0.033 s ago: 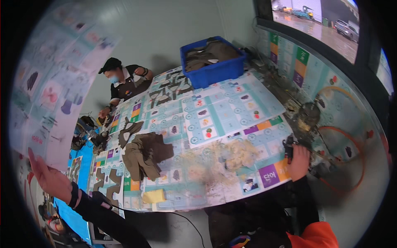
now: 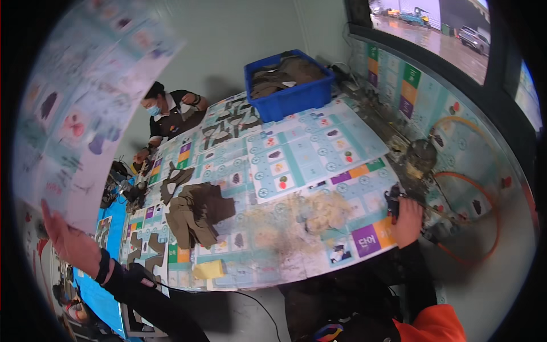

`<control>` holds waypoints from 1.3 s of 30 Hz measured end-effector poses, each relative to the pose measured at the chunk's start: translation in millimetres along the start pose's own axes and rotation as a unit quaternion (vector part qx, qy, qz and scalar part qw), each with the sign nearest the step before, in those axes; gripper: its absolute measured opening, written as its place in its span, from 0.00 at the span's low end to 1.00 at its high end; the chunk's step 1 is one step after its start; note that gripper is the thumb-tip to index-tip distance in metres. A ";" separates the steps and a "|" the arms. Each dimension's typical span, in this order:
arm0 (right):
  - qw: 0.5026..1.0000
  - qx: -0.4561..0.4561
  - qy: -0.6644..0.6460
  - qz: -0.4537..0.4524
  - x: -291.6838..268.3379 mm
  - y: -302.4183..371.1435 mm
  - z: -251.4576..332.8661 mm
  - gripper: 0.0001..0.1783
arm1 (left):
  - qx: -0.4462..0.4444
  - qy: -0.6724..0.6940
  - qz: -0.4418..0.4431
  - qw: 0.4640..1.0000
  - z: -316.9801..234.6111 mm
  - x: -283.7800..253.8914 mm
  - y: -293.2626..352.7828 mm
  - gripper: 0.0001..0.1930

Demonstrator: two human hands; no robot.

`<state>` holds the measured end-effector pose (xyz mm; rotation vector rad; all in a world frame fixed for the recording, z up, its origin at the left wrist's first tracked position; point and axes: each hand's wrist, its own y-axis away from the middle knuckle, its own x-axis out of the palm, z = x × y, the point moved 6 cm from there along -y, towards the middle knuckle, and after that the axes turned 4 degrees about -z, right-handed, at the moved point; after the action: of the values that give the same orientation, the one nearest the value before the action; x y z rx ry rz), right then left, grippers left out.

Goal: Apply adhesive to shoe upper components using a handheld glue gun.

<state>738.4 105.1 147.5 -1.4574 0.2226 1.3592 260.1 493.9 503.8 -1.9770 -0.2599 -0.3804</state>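
My left hand (image 2: 71,242) is at the far left, at the lower edge of a large printed sheet (image 2: 85,114) held up off the table. Its fingers lie against the sheet; the thumb's grip is partly hidden. At the table's right edge my right hand (image 2: 409,221) is closed round a black spray gun (image 2: 392,200), its nozzle end pointing away from me. Between the hands lie a pile of dark brown cut pieces (image 2: 196,214), a yellow block (image 2: 208,269) and a patch of dried yellowish residue (image 2: 325,212) on the table's printed cover (image 2: 296,268).
A blue crate (image 2: 290,105) of brown pieces stands at the far side, beside a loose printed sheet (image 2: 319,149). Brown cut-outs (image 2: 231,122) lie near a masked co-worker (image 2: 174,114). An orange hose (image 2: 490,205) loops by the right wall; a black cable (image 2: 250,302) hangs in front.
The raised sheet has swung slightly to the right at its top. My right hand stays on the spray gun. The whole view has shifted a little.
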 end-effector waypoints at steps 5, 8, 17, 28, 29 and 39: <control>1.000 0.000 0.029 -0.006 -4.0 -0.6 -4.4 0.30 | -0.164 0.040 0.144 0.975 62.2 78.0 72.3 0.21; 1.000 -0.002 0.015 -0.006 -5.3 -1.2 -2.2 0.30 | -0.297 0.104 0.224 0.922 81.8 124.0 135.6 0.23; 1.000 -0.017 0.007 -0.019 -4.2 1.9 -3.2 0.29 | -0.524 0.259 0.255 0.771 157.6 195.5 300.1 0.20; 1.000 -0.004 -0.009 -0.016 -4.7 1.4 -4.0 0.31 | -0.601 0.064 0.300 0.738 293.7 151.6 387.6 0.22; 1.000 -0.007 -0.010 -0.016 -4.8 1.9 -3.8 0.31 | -0.598 0.061 0.297 0.742 299.3 151.9 393.2 0.22; 1.000 -0.002 0.000 -0.010 -1.1 1.0 -13.3 0.30 | -0.536 0.020 0.370 0.758 342.8 169.9 413.1 0.18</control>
<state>745.3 94.0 144.7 -1.4582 0.2054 1.3449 612.0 633.8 87.2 -2.9440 0.9919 -0.0003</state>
